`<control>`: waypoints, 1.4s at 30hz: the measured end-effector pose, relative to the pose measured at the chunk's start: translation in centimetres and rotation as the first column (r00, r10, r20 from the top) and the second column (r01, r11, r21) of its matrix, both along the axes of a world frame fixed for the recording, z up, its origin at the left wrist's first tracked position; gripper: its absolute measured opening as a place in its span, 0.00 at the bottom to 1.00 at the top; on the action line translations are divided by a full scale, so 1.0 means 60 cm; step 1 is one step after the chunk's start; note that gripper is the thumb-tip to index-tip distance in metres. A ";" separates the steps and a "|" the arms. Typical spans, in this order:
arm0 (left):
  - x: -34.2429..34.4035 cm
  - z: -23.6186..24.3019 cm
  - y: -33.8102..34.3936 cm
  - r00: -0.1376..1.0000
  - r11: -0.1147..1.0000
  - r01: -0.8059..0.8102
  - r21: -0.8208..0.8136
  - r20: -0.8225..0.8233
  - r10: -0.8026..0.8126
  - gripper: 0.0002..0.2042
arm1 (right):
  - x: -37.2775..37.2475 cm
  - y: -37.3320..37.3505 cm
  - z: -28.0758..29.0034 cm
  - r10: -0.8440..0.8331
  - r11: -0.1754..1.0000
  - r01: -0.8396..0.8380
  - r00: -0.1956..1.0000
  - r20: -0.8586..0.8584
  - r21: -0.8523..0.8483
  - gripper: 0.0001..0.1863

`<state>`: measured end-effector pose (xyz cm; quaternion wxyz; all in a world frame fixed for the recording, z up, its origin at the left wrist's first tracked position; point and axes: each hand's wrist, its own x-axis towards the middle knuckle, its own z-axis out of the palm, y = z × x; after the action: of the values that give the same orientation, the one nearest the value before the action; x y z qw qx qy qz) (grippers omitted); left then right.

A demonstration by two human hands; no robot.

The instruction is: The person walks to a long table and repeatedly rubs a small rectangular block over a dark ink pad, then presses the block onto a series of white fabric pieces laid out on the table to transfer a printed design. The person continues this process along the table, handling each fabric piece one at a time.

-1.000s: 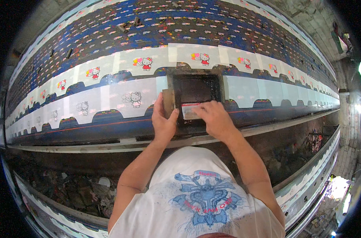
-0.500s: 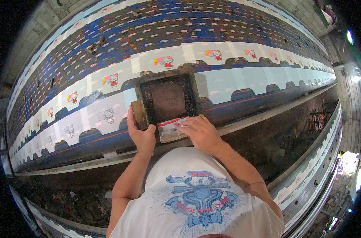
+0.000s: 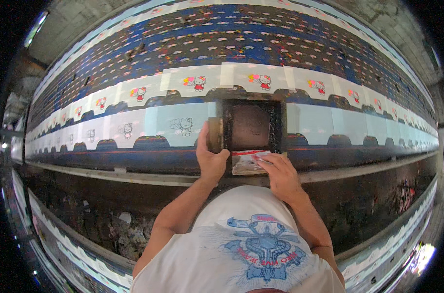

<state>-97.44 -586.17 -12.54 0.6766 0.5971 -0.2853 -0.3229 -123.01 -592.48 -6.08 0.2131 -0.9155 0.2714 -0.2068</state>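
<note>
A dark-rimmed screen printing frame [image 3: 251,126] lies flat on the near row of pale sheets, its mesh brownish with a faint figure. On its left side is a wooden block [image 3: 215,134], gripped by my left hand [image 3: 212,158] between thumb and fingers. At the frame's near end sits a flat whitish piece with a red strip [image 3: 245,165], perhaps a squeegee. My right hand [image 3: 280,173] closes over that piece's right part, fingers bent together; its underside is hidden. Left of the frame, a sheet [image 3: 175,128] carries a grey outline of a cartoon cat.
Behind, another row of sheets [image 3: 241,73] bears coloured cat figures with balloons. Farther back, the long dark-blue table [image 3: 251,36] is covered in small printed marks. Plain pale sheets [image 3: 324,124] lie right of the frame. A ledge [image 3: 148,177] edges the table before me, with a dark aisle below.
The whole view has turned and shifted, so the frame now appears straighter and farther right. Against the sheets, the frame stays in about the same place, with both hands still on it.
</note>
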 end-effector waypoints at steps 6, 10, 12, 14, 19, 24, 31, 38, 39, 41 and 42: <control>-0.029 0.013 -0.018 0.999 0.994 -0.028 0.104 0.020 0.026 0.51 | -0.020 -0.036 0.010 0.122 0.986 -0.128 0.991 -0.055 -0.107 0.25; -0.022 0.017 -0.014 1.000 0.994 -0.015 0.107 0.015 0.014 0.50 | 0.002 -0.037 0.016 0.163 0.970 -0.181 0.979 -0.119 -0.162 0.23; -0.019 0.015 -0.014 0.999 0.995 -0.018 0.093 0.033 0.015 0.50 | 0.010 -0.040 0.027 0.188 0.971 -0.207 0.970 -0.152 -0.122 0.23; -0.016 0.010 -0.014 1.000 0.994 -0.020 0.110 0.025 0.018 0.51 | 0.011 -0.051 0.043 0.216 0.971 -0.232 0.955 -0.202 -0.059 0.23; -0.013 -0.002 -0.015 0.999 0.994 -0.008 0.108 -0.038 0.012 0.53 | 0.034 -0.150 0.070 0.282 0.958 -0.241 0.892 -0.354 0.155 0.20; -0.003 -0.012 -0.012 0.975 1.000 0.007 0.028 -0.224 -0.001 0.45 | 0.098 -0.244 0.045 0.192 0.981 -0.186 0.955 -0.225 0.047 0.21; 0.015 -0.012 -0.005 0.987 0.996 0.089 -0.009 -0.135 -0.089 0.42 | 0.127 -0.259 0.027 0.085 0.996 -0.091 0.978 -0.191 -0.025 0.26; 0.011 -0.019 -0.010 0.980 0.995 0.100 -0.012 -0.171 -0.101 0.42 | 0.080 -0.122 0.019 0.086 0.992 -0.102 0.973 -0.216 -0.067 0.29; 0.010 -0.019 -0.009 0.977 0.995 0.100 -0.013 -0.188 -0.101 0.43 | 0.072 -0.102 0.020 0.093 0.991 -0.111 0.969 -0.230 -0.068 0.29; 0.008 -0.019 -0.007 0.983 0.996 0.094 0.004 -0.161 -0.092 0.44 | 0.059 -0.065 0.023 0.106 0.989 -0.128 0.964 -0.243 -0.078 0.29; 0.006 -0.018 -0.007 0.986 0.996 0.091 0.010 -0.144 -0.088 0.44 | 0.054 -0.050 0.024 0.098 0.990 -0.118 0.969 -0.226 -0.079 0.29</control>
<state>-97.10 -586.59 -13.64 0.6752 0.5646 -0.2599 -0.3972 -119.80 -595.47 -4.62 0.1503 -0.9551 0.2334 -0.1036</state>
